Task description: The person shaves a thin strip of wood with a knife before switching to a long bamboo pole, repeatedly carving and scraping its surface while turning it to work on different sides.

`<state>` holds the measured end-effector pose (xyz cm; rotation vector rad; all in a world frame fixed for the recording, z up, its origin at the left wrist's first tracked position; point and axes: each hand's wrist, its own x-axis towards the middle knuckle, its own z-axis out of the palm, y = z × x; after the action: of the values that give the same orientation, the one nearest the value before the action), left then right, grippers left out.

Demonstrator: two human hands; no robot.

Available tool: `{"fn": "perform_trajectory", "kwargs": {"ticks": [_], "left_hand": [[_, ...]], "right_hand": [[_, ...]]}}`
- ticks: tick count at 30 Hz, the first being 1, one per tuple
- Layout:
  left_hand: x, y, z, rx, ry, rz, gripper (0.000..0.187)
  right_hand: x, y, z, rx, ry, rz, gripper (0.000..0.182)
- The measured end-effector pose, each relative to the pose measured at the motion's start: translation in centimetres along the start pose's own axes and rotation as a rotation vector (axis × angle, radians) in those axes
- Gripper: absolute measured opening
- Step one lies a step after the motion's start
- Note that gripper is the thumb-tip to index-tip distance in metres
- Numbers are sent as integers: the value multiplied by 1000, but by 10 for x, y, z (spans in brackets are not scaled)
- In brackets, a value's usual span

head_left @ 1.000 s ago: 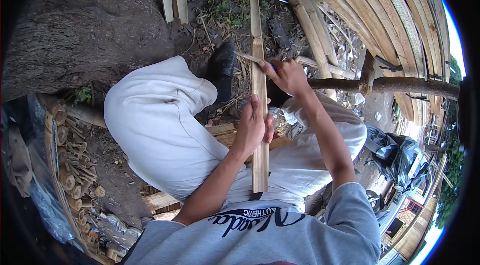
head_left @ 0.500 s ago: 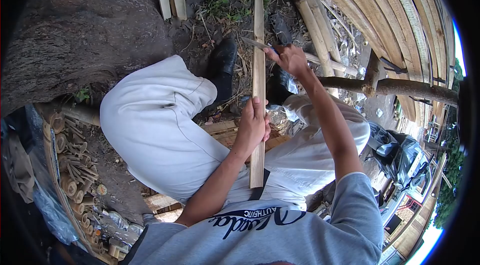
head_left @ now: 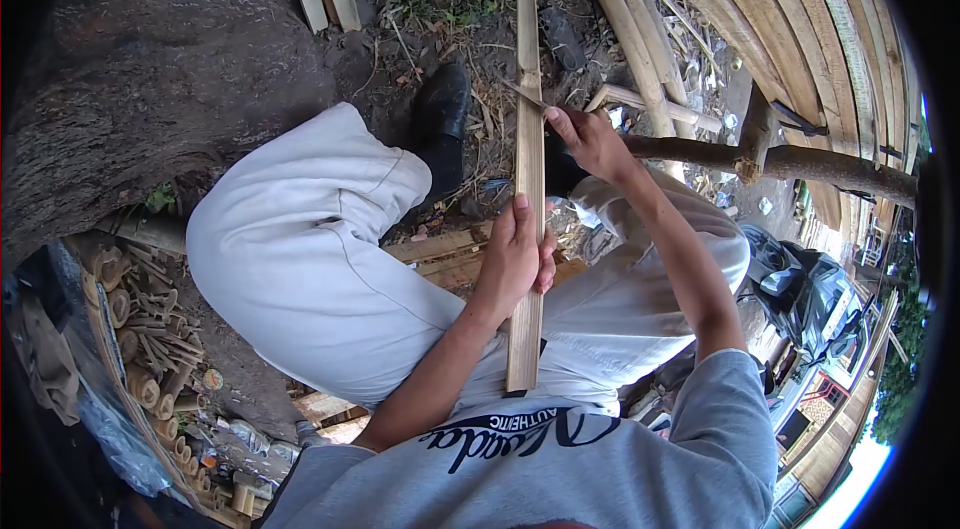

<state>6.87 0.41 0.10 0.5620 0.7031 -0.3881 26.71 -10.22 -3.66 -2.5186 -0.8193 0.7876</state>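
A long, flat bamboo strip runs from my lap up past my feet, its near end against my waist. My left hand is wrapped round the strip between my knees, thumb on top. Higher up, my right hand grips a knife, with the handle mostly hidden in the fingers. The thin blade lies across the strip, pointing left, and appears to touch its face.
A thick tree trunk stands at the left. Long bamboo slats lean at upper right, near a horizontal branch. Bamboo offcuts are piled lower left. Black plastic bags lie at right.
My right hand has drawn the knife a little down the strip toward me. The strip's near end sits slightly lower, and my left hand still grips it.
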Motion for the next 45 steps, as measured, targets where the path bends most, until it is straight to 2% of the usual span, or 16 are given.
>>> {"fn": "perform_trajectory", "kwargs": {"ticks": [2,6,10,12,16,20,24,27,31,34,35,38,40,42,43,45], "left_hand": [[2,-6,-1,29,3,9,53],[6,-6,-1,55,7,19,53],[5,-6,-2,-43,-7,-5,57],[6,-9,0,-109,-35,-6,62],[7,-11,-1,-121,-73,20,65],[7,-12,-2,-118,-63,33,69],[5,-12,-2,-94,-54,65,72],[5,-14,0,-34,-26,77,71],[6,-12,-4,-45,-36,69,71],[5,-12,-2,-37,-8,69,70],[7,-13,-1,-35,-15,68,70],[10,-17,0,44,26,92,70],[10,-16,-2,-1,-2,92,69],[11,-18,-3,0,4,89,69],[13,-20,-3,4,1,86,68],[13,-23,-2,17,0,95,68]], "right_hand": [[5,25,8,-254,73,-23,56],[20,30,1,-239,106,-38,54],[-10,11,5,-210,90,-103,53],[-23,11,-2,-393,178,-45,53],[-41,-2,-28,-514,307,6,47],[-60,-14,-27,-721,407,-146,40],[-63,-15,-20,-718,345,-109,38],[-42,17,-12,-680,336,75,35],[-45,7,-16,-595,474,-116,38],[-51,-4,-11,-665,389,-137,39],[-47,-2,-6,-701,346,36,40],[-34,8,-6,-673,398,167,41],[-43,-15,-4,-617,450,132,41],[-54,-31,1,-574,367,130,41],[-53,-30,6,-600,336,237,42],[-52,-22,4,-597,380,265,43]]}}
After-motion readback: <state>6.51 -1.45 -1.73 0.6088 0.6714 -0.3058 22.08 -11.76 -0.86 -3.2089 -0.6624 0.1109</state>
